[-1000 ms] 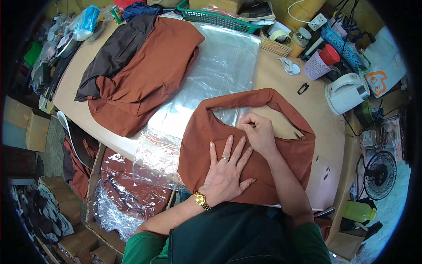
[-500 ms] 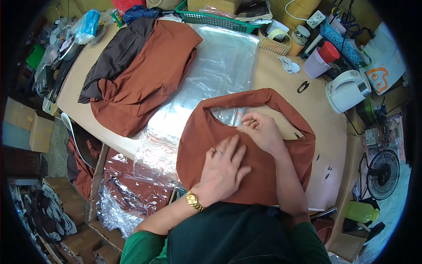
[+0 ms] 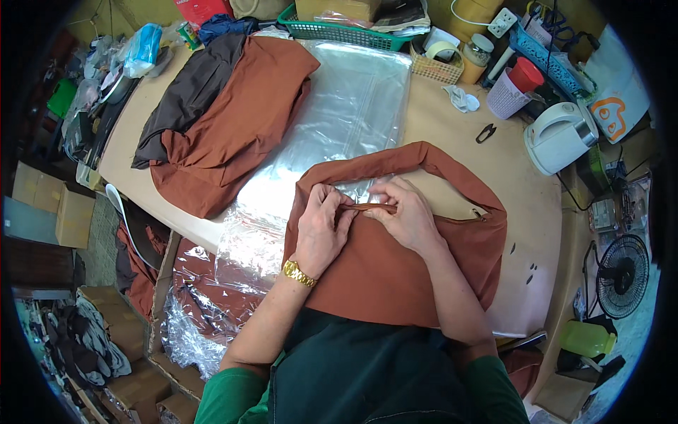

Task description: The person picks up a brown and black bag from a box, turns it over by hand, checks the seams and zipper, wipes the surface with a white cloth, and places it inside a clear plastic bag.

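Observation:
A rust-brown fabric shoulder bag point(image 3: 395, 275) lies flat before me, its wide strap looping away across the table. My left hand point(image 3: 321, 230) is closed on the edge of the bag's opening, left of the middle. A little to the right, my right hand point(image 3: 409, 219) pinches the same edge. Between them a short stretch of the edge is raised, showing what looks like a zipper strip point(image 3: 369, 207). The fingertips partly hide the edge. A small zipper pull point(image 3: 480, 214) sits at the opening's right end.
More rust-brown and dark fabric pieces point(image 3: 233, 127) are piled at the far left. Clear plastic bags point(image 3: 353, 92) lie beyond the shoulder bag. Black thread snips point(image 3: 486, 133), a white kettle point(image 3: 561, 138) and a fan point(image 3: 621, 275) are to the right. An open carton point(image 3: 164, 297) stands below the table's left edge.
My left hand has gone from lying spread on the bag to gripping the opening's edge. My right hand has moved slightly down and now pinches that edge too.

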